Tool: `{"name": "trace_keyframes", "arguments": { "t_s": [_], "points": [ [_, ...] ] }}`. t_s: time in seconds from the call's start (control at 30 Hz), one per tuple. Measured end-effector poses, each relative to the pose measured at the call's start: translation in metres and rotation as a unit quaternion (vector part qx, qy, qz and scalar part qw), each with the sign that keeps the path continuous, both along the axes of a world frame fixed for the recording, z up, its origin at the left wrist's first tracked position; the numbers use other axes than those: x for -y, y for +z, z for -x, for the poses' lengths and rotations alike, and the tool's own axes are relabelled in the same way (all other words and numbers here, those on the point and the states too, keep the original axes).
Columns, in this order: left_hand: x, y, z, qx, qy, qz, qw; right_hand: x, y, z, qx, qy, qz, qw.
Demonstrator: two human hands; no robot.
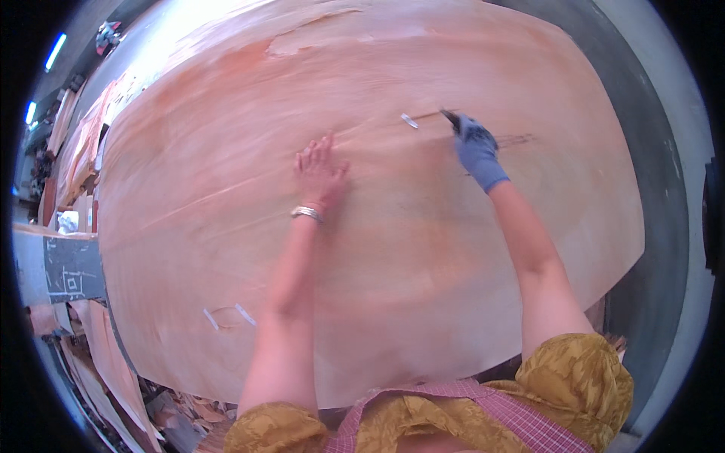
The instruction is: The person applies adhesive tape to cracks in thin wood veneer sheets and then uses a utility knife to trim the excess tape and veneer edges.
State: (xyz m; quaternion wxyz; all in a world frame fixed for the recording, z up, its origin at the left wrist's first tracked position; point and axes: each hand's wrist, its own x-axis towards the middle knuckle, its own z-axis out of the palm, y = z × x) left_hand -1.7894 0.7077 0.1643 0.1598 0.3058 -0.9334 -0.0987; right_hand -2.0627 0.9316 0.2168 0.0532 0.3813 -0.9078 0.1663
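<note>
Plainly the step in hand is work on a split in the large sheet of thin pinkish wood veneer (393, 249) that covers the surface. The left hand (319, 170), bare with a metal bracelet at the wrist, lies flat and spread on the sheet, pressing it down. The right hand (474, 147), in a blue glove, is closed around a small dark tool (451, 118) whose tip meets the dark crack line just beside a short strip of pale tape (409, 121). Both arms reach forward, nearly straight. By my judgement the next move calls for a steady pull along the crack while the flat palm keeps the veneer from shifting. Two more tape strips (226, 315) sit near the left elbow.
</note>
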Motion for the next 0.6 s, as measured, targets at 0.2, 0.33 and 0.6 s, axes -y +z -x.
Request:
{"name": "trace_keyframes", "arguments": {
  "t_s": [0.2,0.33,0.6],
  "points": [
    [-0.008,0.012,-0.181,-0.046,0.078,0.052,0.994,-0.306,-0.040,-0.020,-0.123,-0.242,-0.172,0.947],
    [-0.052,0.016,-0.370,0.126,0.378,0.080,0.914,-0.427,-0.054,-0.035,-0.049,-0.319,-0.178,0.930],
    [-0.072,0.007,-0.426,0.183,0.409,-0.012,0.894,-0.454,-0.070,-0.031,-0.027,-0.311,-0.105,0.944]
  ]
}}
